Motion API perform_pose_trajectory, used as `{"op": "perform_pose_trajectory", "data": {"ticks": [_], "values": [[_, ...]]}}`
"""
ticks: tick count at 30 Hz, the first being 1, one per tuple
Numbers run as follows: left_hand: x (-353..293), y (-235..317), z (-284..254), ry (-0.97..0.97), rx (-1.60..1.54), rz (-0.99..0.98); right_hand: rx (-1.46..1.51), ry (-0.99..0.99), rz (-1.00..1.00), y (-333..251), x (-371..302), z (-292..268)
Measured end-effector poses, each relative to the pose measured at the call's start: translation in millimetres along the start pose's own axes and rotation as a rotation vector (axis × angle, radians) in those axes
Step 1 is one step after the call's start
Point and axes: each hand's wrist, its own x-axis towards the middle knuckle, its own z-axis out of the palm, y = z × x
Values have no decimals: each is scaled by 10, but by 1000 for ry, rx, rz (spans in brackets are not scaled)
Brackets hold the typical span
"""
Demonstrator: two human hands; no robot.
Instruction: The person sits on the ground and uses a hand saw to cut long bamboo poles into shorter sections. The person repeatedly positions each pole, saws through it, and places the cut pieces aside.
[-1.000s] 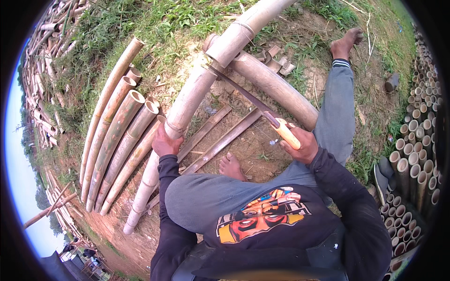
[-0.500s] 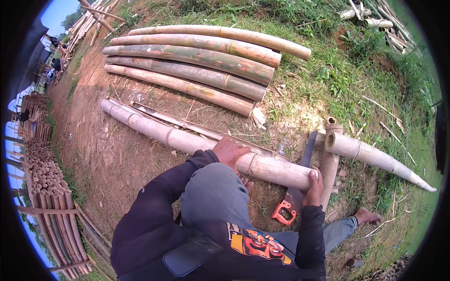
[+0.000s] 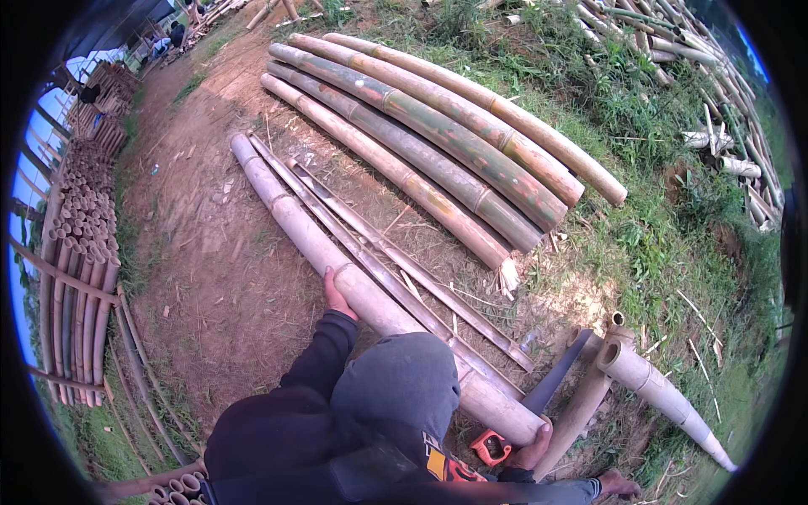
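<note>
A long pale bamboo pole [image 3: 290,212] lies slantwise on the ground in front of me, its right end beside my lower leg. My left hand [image 3: 339,300] grips the pole's near side about midway along, the fingers partly hidden beneath it. At the right end, my right hand [image 3: 535,446] is wrapped around the cut tip. Close to that end a handsaw [image 3: 559,375] leans with its dark blade up against an upright bamboo post; its orange handle shows below the pole. My raised knee [image 3: 400,383] covers part of the pole.
Split bamboo lengths [image 3: 421,284] lie along the pole's far side. Beyond them several thick bamboo poles [image 3: 471,147] rest in a row. To the right, another bamboo piece [image 3: 652,383] leans by the bamboo post [image 3: 581,404]. Stacked bamboo [image 3: 80,303] stands at the left.
My left hand has slid leftward along the pole to its near side. My right hand stays at the right end. The view has turned, so the pole now slants more steeply.
</note>
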Motion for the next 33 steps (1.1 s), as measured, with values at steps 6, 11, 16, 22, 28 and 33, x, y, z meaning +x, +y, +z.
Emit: {"op": "perform_pose_trajectory", "data": {"ticks": [6, 11, 16, 22, 28, 33], "values": [[-107, 0, 314, -73, 32, -87, 202, 25, 228, 98, 256, -135], [148, 259, 1131, -228, 30, -4, 217, 142, 111, -266, 626, 446], [797, 662, 2489, -429, 48, 111, 201, 24, -476, -941, 1174, 1322], [1370, 989, 3955, -429, 139, 127, -88, -48, -773, -1907, 2148, 2285], [1208, 992, 3714, -533, 701, 356, -135, -96, -367, -1970, 3058, 2734], [1216, 513, 3043, -524, 1143, 577, -185, -164, -467, -1802, 3207, 2661]]}}
